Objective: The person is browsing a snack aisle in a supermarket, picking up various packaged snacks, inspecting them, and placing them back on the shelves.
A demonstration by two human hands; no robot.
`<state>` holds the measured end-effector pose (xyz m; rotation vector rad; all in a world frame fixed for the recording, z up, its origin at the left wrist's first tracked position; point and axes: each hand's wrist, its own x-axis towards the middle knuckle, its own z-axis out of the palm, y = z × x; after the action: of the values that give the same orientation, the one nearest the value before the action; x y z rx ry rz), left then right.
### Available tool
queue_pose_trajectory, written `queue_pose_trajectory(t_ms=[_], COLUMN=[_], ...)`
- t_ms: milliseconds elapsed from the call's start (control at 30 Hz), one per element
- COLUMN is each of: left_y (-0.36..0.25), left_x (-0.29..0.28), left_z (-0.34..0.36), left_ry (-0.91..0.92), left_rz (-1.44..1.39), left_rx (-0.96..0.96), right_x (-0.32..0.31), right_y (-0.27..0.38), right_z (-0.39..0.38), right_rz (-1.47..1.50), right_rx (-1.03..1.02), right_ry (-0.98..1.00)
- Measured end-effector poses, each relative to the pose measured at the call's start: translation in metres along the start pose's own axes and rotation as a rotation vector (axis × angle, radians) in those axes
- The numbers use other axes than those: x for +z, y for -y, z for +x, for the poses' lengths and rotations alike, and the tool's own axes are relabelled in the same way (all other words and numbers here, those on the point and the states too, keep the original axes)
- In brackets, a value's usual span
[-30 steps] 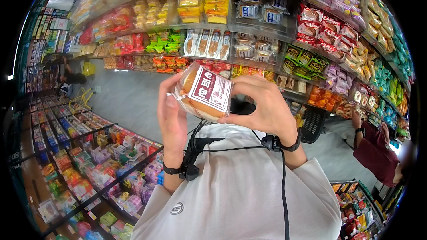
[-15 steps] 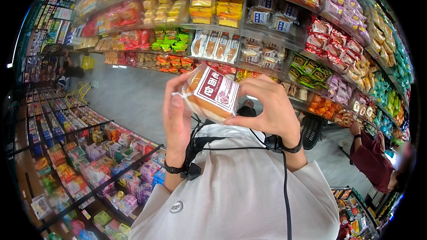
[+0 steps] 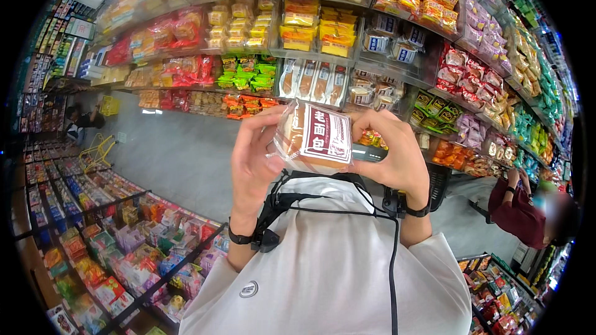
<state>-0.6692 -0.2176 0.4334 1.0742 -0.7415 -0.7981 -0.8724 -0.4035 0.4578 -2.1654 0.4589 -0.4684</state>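
A clear-wrapped bread bun [image 3: 326, 136] with a white and maroon label sits between my hands at chest height, in front of the snack shelves. My left hand [image 3: 251, 155] grips its left side with fingers curled round it. My right hand [image 3: 391, 155] holds the right side between thumb and fingers. Both wrists carry black straps with small devices, and black cables run over my pale shirt.
Tiered shelves of packaged pastries [image 3: 310, 80] curve across the top. A low rack of small packets [image 3: 118, 254] is at lower left, beside the grey floor [image 3: 174, 161]. A person in maroon [image 3: 515, 211] stands at right, another person [image 3: 87, 121] at far left near yellow frames [image 3: 99, 152].
The bun has shifted right and turned slightly, its label now more upright, with both hands still on it. The shelves sit lower in view. The person in maroon appears slightly higher.
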Motion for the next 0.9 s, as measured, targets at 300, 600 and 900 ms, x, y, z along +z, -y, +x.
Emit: queue_pose_trajectory(t_ms=[300, 600, 900], left_y=[-0.004, -0.010, -0.011], left_x=[-0.088, -0.146, -0.174], left_z=[0.027, 0.036, 0.030], left_ry=[0.174, 0.239, 0.185], left_rz=[-0.055, 0.027, 0.145], left_rx=[-0.101, -0.123, -0.222], right_x=[0.053, 0.086, 0.100], right_y=[0.030, 0.038, 0.036], right_z=[0.041, 0.074, 0.092], right_rz=[0.099, 0.073, 0.187], right_rx=[0.205, 0.219, 0.173], right_ry=[-0.047, 0.011, 0.121])
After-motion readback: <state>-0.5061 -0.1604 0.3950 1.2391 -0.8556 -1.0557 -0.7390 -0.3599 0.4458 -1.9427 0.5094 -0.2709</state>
